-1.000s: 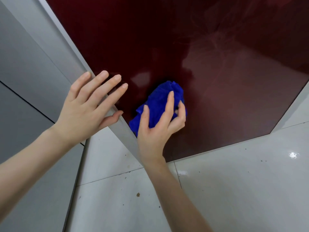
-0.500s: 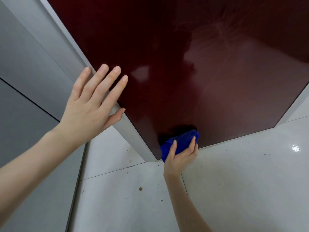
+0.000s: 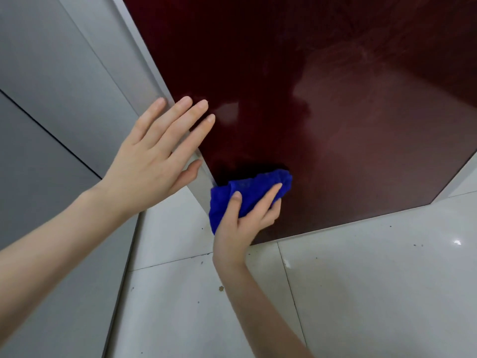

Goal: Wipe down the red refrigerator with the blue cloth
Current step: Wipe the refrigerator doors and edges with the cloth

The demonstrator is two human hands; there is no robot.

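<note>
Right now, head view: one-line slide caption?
Right hand holds cloth low on red fridge; left hand flat at its edge.

The right hand (image 3: 240,228) covered part of the blue cloth (image 3: 247,187); the red refrigerator (image 3: 335,99) above the cloth ran off the top edge.

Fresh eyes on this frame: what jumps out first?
The bright blue cloth, bunched under the right hand, presses on the lower left corner of the glossy dark red refrigerator door. The left hand lies flat, fingers straight, at the door's grey left edge. Pale speckled floor tiles lie below.
</note>
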